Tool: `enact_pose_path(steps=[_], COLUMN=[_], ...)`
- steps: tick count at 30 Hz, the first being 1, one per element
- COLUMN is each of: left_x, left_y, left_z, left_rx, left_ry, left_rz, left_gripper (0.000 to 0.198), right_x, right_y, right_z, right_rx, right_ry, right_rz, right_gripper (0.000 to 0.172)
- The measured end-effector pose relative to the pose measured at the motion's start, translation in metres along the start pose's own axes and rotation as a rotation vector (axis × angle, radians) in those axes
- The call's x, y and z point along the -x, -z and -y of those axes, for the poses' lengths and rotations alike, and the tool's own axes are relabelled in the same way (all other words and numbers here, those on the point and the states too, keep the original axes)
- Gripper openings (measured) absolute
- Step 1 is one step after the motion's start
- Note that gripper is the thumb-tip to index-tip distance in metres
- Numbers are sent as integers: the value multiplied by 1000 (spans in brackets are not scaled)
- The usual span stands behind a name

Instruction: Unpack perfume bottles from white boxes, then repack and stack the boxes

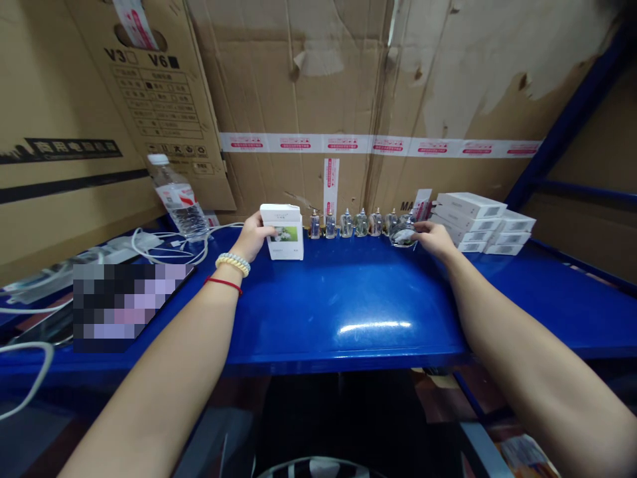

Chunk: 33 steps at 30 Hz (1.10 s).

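My left hand (251, 238) is closed round the left side of a small white box (285, 247) with a green and white picture on its front. The box stands upright at the blue table's surface, its top end facing me. My right hand (434, 239) pinches a clear, shiny pack (402, 235) with something dark inside; I cannot make out its contents. Behind and between the hands runs a row of several small glass bottles (347, 224) with pointed tops. The pack partly covers the bottles at the row's right end.
A stack of white boxes (470, 207) stands right of my right hand. On the left are a water bottle (183, 204), white cables (144, 255) and a blurred-out tablet-like device (172, 285). Cardboard (298, 86) walls the back of the blue table (348, 299).
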<state>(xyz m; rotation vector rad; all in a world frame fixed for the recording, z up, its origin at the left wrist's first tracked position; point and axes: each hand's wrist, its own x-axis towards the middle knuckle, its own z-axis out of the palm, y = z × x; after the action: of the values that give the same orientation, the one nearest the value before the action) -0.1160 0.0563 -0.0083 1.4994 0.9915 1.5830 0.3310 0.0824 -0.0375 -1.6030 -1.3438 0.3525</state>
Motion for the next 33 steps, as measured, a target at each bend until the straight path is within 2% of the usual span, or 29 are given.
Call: enact_pose_path(steps=[4,8,13,20,24,28,33], left_x=[-3,-4,-4,-3,-1,2,3], left_y=[7,7,6,5,3,1,-1], left_z=[4,5,7,8,4,1,0], left_rx=[-8,-1,-8,-16,-46,-64,-97], left_ry=[-4,9,15,30,57,51,75], left_rz=[-81,-70,-63,-60,-81,-75,-91], left_gripper=[32,31,34,38,34,32,31], right_x=[-4,-6,0,14,17,18,21], right_y=[-1,-1,1,4,4,5,7], right_z=[-7,-10,-1,17,21,23,30], right_rx=[7,5,27,117,141,170,217], right_ry=[-16,-10,-16,21,99,152,150], right_rz=[1,-18,-49,-220,-315,-402,-417], right_gripper=[41,43,44,48,48,42,23])
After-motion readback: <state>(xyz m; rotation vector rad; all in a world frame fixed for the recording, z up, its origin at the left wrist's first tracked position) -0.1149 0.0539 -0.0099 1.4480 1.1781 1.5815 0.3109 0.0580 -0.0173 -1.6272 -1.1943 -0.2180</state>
